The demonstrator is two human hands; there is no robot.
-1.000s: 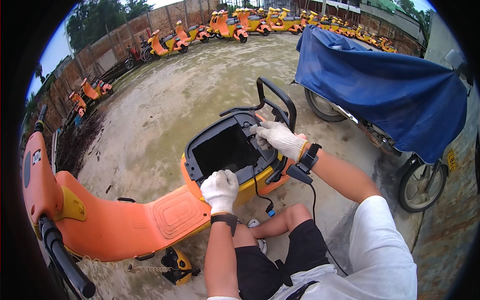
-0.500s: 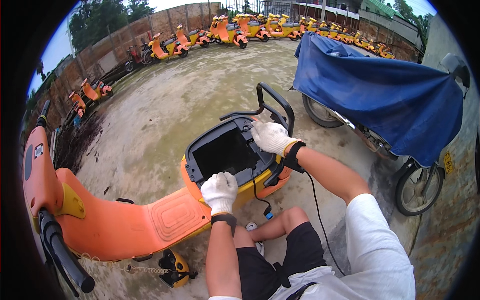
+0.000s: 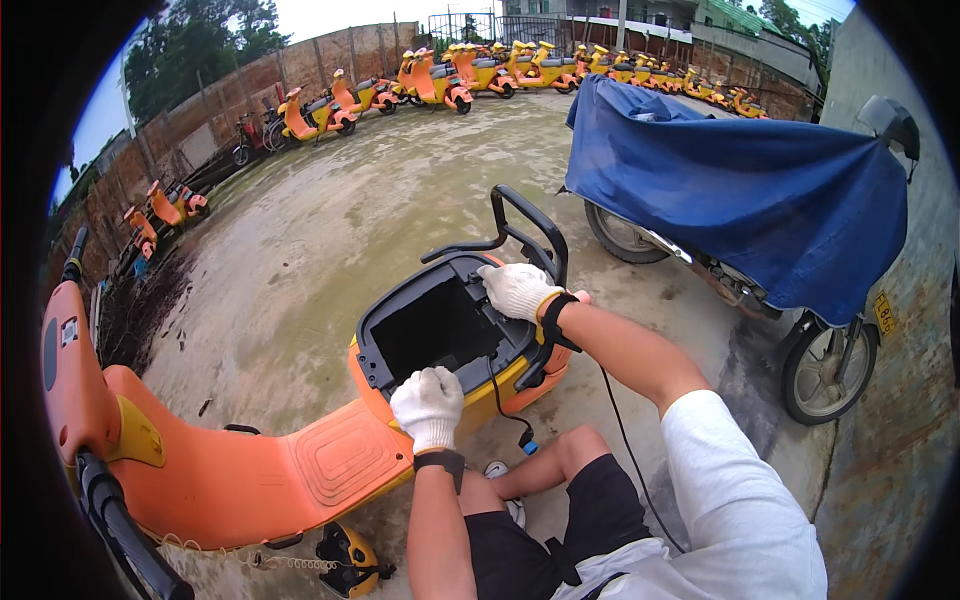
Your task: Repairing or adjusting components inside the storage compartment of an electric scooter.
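Note:
An orange and yellow scooter (image 3: pixel 335 455) stands before me, with a black-rimmed compartment (image 3: pixel 365 345) open where a seat would be. The inside is dark. My left hand (image 3: pixel 427 405), in a white knitted glove, is closed at the rim's near left corner; anything in its fingers is hidden. At the rim's far right side rests my gloved right hand (image 3: pixel 517 291), fingers bent against the black frame; what they grip, if anything, cannot be made out. A black cable with a blue-tipped plug (image 3: pixel 529 446) hangs over the near side of the compartment.
Behind the compartment rises a black tubular rack (image 3: pixel 535 222). A motorcycle under a blue cover (image 3: pixel 740 180) stands to the right, beside a wall. A yellow and black helmet (image 3: pixel 345 560) hangs low by the scooter. Several orange and yellow scooters (image 3: pixel 440 85) line the far wall.
My view has shifted slightly, so the scooter's seat end sits lower and further left. Both hands keep to about the same spots on the rim.

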